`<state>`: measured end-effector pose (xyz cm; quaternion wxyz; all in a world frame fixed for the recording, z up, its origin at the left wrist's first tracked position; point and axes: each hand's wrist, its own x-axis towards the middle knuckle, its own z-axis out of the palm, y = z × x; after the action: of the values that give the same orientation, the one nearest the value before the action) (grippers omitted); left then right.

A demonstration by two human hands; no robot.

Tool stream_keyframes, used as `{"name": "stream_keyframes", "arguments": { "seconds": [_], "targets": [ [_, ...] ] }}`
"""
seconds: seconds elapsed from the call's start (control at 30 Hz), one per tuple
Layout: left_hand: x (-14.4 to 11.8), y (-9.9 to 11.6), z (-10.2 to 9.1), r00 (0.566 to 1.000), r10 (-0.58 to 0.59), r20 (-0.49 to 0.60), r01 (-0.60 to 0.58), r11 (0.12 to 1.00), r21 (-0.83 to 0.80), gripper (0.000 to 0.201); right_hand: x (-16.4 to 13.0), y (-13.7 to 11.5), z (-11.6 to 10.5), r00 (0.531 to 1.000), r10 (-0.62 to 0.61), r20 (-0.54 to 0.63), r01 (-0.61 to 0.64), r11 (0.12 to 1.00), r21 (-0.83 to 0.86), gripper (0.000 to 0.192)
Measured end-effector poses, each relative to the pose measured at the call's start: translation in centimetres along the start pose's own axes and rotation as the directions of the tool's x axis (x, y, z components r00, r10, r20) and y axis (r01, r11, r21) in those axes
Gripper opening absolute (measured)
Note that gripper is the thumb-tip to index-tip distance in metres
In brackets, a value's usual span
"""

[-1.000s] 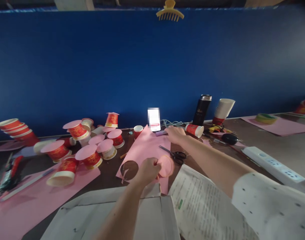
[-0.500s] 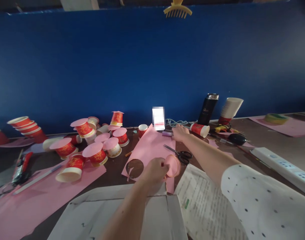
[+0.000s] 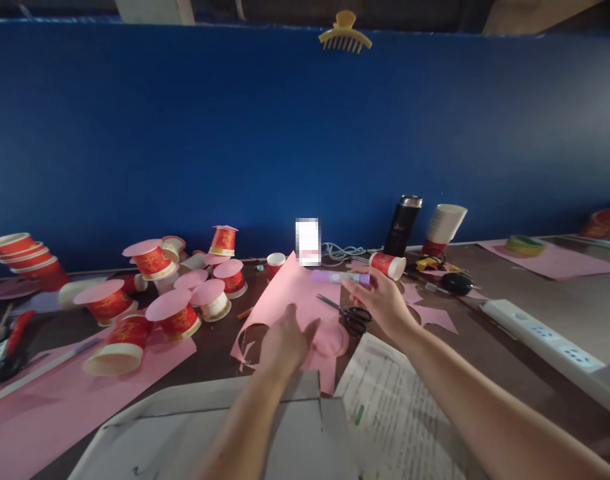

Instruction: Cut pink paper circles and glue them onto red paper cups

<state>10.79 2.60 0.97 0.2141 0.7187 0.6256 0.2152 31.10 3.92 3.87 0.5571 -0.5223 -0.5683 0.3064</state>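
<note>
My right hand [image 3: 379, 300] grips a purple glue stick [image 3: 329, 275], held level with its far end pointing left, above a pink paper sheet [image 3: 297, 290]. My left hand [image 3: 285, 341] is over the near part of that sheet, thumb apart from the fingers, with nothing visible in it. Just right of its thumb lies a round pink paper piece [image 3: 331, 339], with a ring-like rim showing on it. Black-handled scissors [image 3: 352, 316] rest between both hands, blades pointing left. A round hole in the sheet is partly hidden by my left hand.
Several red paper cups [image 3: 176, 317] topped with pink discs crowd the left side. A printed sheet [image 3: 395, 400] and a white power strip [image 3: 549, 343] lie to the right. Behind stand a black bottle [image 3: 403, 227] and a stack of white cups [image 3: 445, 225] against a blue panel [image 3: 265, 133].
My right hand has picked up the glue stick and drawn it nearer. My left hand has let go of the round pink piece, which now lies on the sheet.
</note>
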Motion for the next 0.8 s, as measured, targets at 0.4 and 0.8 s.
{"name": "stream_keyframes", "arguments": {
  "seconds": [0.4, 0.8],
  "targets": [
    [0.3, -0.2, 0.6, 0.933, 0.251, -0.257, -0.333, 0.874, -0.353, 0.043, -2.3, 3.6, 1.3, 0.97, 0.205, 0.132, -0.243, 0.863, 0.443, 0.037],
    [-0.9, 1.4, -0.6, 0.942, 0.311, -0.126, -0.335, 0.86, -0.385, 0.025, -3.5, 3.3, 2.6, 0.92, 0.256, 0.298, -0.375, 0.797, 0.473, 0.037]
  ]
}}
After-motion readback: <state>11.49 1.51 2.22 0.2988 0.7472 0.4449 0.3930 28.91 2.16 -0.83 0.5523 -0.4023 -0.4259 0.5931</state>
